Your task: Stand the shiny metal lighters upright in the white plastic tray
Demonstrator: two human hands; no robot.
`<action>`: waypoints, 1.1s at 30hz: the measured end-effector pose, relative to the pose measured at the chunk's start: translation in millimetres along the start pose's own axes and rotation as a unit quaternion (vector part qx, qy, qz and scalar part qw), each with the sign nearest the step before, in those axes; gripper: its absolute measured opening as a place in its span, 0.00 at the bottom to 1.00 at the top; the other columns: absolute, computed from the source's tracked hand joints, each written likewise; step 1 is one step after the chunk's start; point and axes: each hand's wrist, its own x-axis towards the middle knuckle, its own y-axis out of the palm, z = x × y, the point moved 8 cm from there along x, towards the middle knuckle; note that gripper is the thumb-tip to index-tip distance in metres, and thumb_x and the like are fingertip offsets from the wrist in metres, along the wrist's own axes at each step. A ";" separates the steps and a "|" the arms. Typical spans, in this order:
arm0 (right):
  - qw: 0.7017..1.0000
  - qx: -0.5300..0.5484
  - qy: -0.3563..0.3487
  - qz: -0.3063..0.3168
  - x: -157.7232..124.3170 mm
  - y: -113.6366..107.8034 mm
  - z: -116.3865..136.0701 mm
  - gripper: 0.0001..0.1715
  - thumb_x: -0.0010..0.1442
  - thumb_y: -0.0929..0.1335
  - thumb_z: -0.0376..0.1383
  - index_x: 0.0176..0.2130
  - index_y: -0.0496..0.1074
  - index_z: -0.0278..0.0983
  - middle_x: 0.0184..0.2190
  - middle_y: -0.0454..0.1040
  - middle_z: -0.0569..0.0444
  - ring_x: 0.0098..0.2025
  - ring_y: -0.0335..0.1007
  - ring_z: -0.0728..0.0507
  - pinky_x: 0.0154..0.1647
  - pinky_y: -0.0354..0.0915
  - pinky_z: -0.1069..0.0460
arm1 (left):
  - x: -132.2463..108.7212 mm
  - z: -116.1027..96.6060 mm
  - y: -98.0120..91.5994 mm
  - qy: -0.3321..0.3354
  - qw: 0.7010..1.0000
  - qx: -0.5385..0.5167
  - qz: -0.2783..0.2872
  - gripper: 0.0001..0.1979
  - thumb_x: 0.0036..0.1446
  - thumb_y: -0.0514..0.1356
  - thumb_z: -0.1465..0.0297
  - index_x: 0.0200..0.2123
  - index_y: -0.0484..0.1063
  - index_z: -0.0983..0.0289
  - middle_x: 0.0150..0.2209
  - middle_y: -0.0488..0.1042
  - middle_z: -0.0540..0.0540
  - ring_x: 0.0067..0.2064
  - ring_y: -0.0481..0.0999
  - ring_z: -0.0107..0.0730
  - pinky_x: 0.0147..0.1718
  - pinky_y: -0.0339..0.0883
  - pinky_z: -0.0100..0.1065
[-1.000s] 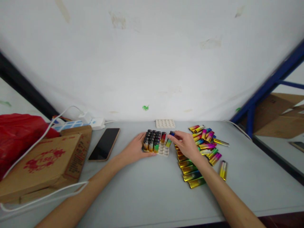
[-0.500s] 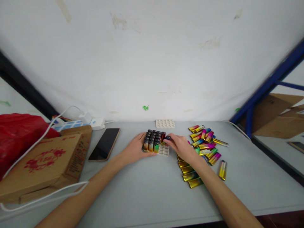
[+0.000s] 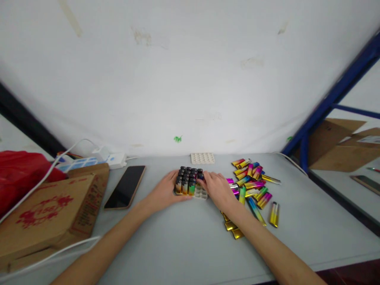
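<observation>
A white slotted tray (image 3: 202, 194) on the grey table holds several upright rainbow-coloured lighters (image 3: 186, 181) with black tops. My left hand (image 3: 164, 192) rests against the tray's left side, fingers curled along it. My right hand (image 3: 216, 188) is at the tray's right side, its fingertips closed on a lighter (image 3: 200, 177) at a slot. A loose heap of coloured lighters (image 3: 252, 184) lies on the table to the right of my right hand, partly hidden by my forearm.
A second, empty white tray (image 3: 202, 158) lies by the wall. A black phone (image 3: 125, 187), a cardboard box (image 3: 50, 209), a red bag (image 3: 20, 174), a white power strip (image 3: 114, 159) with cables sit to the left. A blue frame (image 3: 323, 107) stands right.
My right hand carried a lighter leftward from above the heap to the tray's right edge and lowered it. The camera view shifted slightly. My left hand stayed at the tray.
</observation>
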 end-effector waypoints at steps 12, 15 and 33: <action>0.975 0.208 -0.063 -0.053 -4.8 -30.7 -85.1 0.11 0.80 0.71 0.39 0.50 0.84 0.39 0.47 0.87 0.45 0.51 0.84 0.37 0.59 0.75 0.43 | -0.7 -0.8 -2.7 -0.013 1.000 -0.006 0.002 0.45 0.54 0.81 0.49 0.70 0.75 0.57 0.68 0.80 0.62 0.70 0.79 0.66 0.77 0.68 0.60; 0.973 0.229 -0.027 0.017 -7.2 -24.8 -117.0 0.10 0.72 0.77 0.39 0.50 0.87 0.39 0.48 0.89 0.45 0.50 0.86 0.35 0.57 0.77 0.42 | 0.1 -3.6 -5.1 -0.011 1.000 -0.008 -0.001 0.44 0.53 0.81 0.49 0.69 0.76 0.58 0.68 0.81 0.62 0.69 0.80 0.67 0.76 0.69 0.60; 0.975 0.217 -0.040 -0.034 -7.0 -26.3 -120.3 0.12 0.74 0.73 0.40 0.50 0.86 0.38 0.48 0.86 0.43 0.51 0.82 0.36 0.58 0.76 0.42 | 1.8 1.0 -2.2 -0.023 1.000 -0.012 0.005 0.46 0.49 0.83 0.48 0.68 0.76 0.53 0.68 0.80 0.59 0.69 0.80 0.61 0.76 0.69 0.55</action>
